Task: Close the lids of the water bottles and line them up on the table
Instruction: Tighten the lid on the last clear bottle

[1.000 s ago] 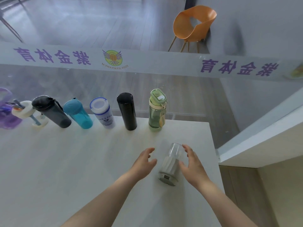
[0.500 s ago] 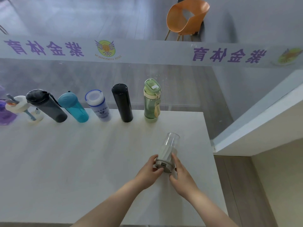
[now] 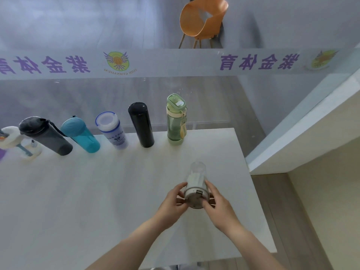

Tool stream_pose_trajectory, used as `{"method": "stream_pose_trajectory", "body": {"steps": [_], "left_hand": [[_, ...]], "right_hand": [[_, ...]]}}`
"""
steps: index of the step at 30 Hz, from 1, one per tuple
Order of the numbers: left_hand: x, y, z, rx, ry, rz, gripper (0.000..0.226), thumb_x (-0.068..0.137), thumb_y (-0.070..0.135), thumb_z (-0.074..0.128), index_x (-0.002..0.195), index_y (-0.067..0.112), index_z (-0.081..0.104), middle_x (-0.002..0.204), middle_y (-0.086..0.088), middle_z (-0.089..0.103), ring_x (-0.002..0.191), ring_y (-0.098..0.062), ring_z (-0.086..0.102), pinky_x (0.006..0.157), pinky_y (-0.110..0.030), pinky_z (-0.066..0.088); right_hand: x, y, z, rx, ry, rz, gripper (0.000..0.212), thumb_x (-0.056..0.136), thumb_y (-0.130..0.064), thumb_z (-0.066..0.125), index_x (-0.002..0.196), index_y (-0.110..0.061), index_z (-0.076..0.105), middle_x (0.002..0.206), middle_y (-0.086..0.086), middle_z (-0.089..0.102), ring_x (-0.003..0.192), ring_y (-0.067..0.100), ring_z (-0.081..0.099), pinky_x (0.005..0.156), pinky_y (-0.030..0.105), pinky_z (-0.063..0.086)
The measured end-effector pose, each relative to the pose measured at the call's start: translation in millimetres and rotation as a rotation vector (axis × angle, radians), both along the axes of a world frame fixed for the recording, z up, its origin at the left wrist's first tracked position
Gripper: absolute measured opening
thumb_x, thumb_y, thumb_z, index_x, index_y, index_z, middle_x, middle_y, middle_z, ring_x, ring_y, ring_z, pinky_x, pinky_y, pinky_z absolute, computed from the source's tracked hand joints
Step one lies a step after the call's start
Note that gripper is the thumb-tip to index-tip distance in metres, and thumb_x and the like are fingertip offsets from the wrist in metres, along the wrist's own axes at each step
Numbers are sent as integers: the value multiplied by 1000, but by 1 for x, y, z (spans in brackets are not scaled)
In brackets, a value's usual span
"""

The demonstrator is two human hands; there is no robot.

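Gripping a clear bottle (image 3: 196,184), both hands (image 3: 198,201), white table (image 3: 97,191), orange chair (image 3: 202,20) beyond glass.

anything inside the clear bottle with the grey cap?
The clear bottle with the grey ribbed cap looks empty through its see-through body; the cap end, gripped by left hand and right hand, hides the rest.

both hands (image 3: 176,199) now gripping clear bottle's (image 3: 196,184) cap end, perhaps lifted

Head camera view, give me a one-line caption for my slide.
Both hands, left and right, grip the lid end of a clear bottle on the table before a row of bottles.
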State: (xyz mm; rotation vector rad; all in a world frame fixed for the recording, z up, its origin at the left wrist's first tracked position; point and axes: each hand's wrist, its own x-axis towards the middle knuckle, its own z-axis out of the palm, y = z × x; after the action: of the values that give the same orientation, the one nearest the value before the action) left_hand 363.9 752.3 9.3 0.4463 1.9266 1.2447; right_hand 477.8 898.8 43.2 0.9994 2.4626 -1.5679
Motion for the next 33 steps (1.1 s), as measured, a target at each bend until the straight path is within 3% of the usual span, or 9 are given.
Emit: {"method": "stream_pose_trajectory", "body": {"steps": [3,5,10,13,16,20,25,29,33], "left_hand": [[0,-8,9,31,59,-62,60,87,7,66,140,26,43,116,-5,49,99,-16,63,85,-22,53],[-2,-11,13,33,109,-124,64,86,12,68,140,33,40,118,1,44,105,-11,58,90,-23,52],[-8,-10,17,44,229,-259,82,79,25,72,142,52,26,132,26,27,122,12,36,94,-9,40],[-9,-2,20,72,211,-243,82,76,26,74,140,52,29,139,27,27,130,9,34,105,-20,41],[-4,6,18,88,153,-216,84,73,26,77,139,49,30,140,24,37,131,5,38,108,-28,42],[5,18,16,99,148,-155,80,75,25,77,135,51,31,133,28,47,127,1,46,106,-29,44],[18,36,12,75,174,-44,68,76,37,78,127,57,38,128,33,52,123,5,50,102,-25,46],[28,60,6,75,150,33,68,77,20,76,122,58,41,125,37,50,122,7,49,104,-26,47],[34,88,2,70,167,54,67,79,18,76,123,54,39,126,33,50,121,6,49,103,-24,46]], "right_hand": [[4,-5,7,4,2,-34,57,92,-34,61,144,-39,36,115,-13,64,94,-4,62,80,11,46],[7,-8,11,14,1,-45,55,93,-37,59,143,-38,37,112,-11,65,94,-1,62,81,15,46],[7,-9,18,-13,-3,-97,39,94,-47,53,130,-35,49,97,-9,68,88,10,66,84,34,54],[2,-5,23,-55,19,-142,19,93,-48,52,104,-35,60,75,-1,69,66,10,67,74,42,57],[-1,0,24,-84,7,-160,23,93,-50,51,89,-30,62,69,4,70,60,16,67,68,45,58],[2,12,23,-78,-28,-85,26,90,-56,50,94,-33,60,74,-1,69,69,13,67,73,42,57],[10,36,26,40,-56,73,42,78,-66,56,113,-42,49,102,-19,61,93,-1,58,79,21,48],[22,53,25,128,-15,132,86,73,-62,67,141,-41,18,124,-21,36,112,-2,43,93,25,46],[26,72,21,162,56,106,89,76,-49,73,144,-38,16,131,-20,31,116,-4,39,98,27,46]]}}
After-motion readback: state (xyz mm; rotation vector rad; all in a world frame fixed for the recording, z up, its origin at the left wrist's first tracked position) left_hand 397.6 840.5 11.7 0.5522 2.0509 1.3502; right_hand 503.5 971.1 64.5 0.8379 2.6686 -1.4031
